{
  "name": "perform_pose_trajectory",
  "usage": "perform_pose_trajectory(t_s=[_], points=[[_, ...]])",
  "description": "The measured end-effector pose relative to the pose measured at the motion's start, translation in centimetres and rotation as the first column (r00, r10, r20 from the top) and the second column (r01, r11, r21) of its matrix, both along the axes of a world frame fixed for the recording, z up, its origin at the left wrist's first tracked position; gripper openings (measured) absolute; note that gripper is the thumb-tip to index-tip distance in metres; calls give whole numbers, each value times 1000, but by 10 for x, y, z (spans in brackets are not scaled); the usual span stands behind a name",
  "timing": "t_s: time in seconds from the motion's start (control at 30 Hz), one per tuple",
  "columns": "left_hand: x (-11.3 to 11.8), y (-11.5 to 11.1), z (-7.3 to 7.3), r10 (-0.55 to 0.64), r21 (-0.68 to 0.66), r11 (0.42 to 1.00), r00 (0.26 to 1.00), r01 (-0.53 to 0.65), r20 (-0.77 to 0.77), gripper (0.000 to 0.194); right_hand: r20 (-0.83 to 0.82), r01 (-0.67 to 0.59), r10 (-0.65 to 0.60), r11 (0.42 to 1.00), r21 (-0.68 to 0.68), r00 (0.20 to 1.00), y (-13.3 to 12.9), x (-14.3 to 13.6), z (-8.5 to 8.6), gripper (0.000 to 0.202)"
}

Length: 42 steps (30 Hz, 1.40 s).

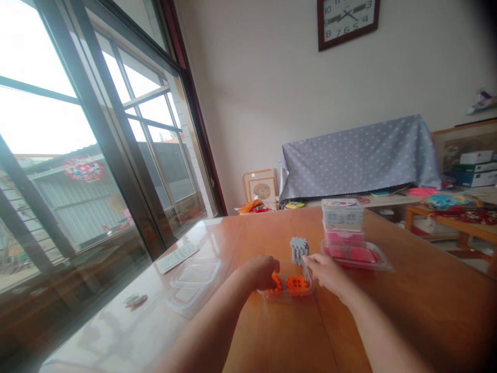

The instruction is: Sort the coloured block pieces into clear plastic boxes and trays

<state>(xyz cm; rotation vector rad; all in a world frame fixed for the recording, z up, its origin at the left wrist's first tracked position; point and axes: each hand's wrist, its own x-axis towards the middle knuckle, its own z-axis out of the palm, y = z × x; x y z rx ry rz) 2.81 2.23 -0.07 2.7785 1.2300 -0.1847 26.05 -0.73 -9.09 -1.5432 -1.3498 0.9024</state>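
Observation:
A clear plastic container [285, 298] stands on the wooden table in front of me. Inside it lie orange square plastic building pieces [297, 285] with toothed edges and a grid pattern. My left hand [261, 272] reaches over the container's left side, its fingers closed around an upright orange piece [276, 282]; the fingertips are partly hidden. On the right, my right hand [322, 269] pinches the container's rim between thumb and fingers. Just behind the container rises a stack of grey toothed pieces [299, 248], close to my right fingertips.
Clear plastic lids [196, 273] and a pale printed card [177, 258] lie to the left, near a small blurred object [135, 300]. At right, stacked clear boxes [342, 215] stand on a tray of red pieces [351, 255]. A window flanks the table's left side.

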Motion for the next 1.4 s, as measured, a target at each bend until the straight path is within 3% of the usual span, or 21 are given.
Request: perform_pose_trajectory(t_s=[0.23,0.43,0.7,0.87,1.03,1.4], points=[[-1,-4,-4,-63,-76,995,993,71,96,42,11,-12,12,1000,3,1000,-3,-1,3,48],[-5,-5,-3,-49,-15,999,991,51,128,37,13,-4,4,1000,-3,1000,-3,-2,4,46],[-53,22,9,69,32,996,931,-86,358,27,3,7,-7,1000,1,1000,-7,-4,10,48],[-83,26,13,184,-62,983,929,-174,320,44,-1,9,-9,1000,7,1000,-5,-3,6,48],[-91,17,11,231,-85,973,943,-217,238,56,-2,11,-11,1000,18,1000,-5,-4,3,48],[-91,17,10,212,-28,977,947,-212,240,46,13,-12,12,1000,0,1000,-3,-2,1,47]])
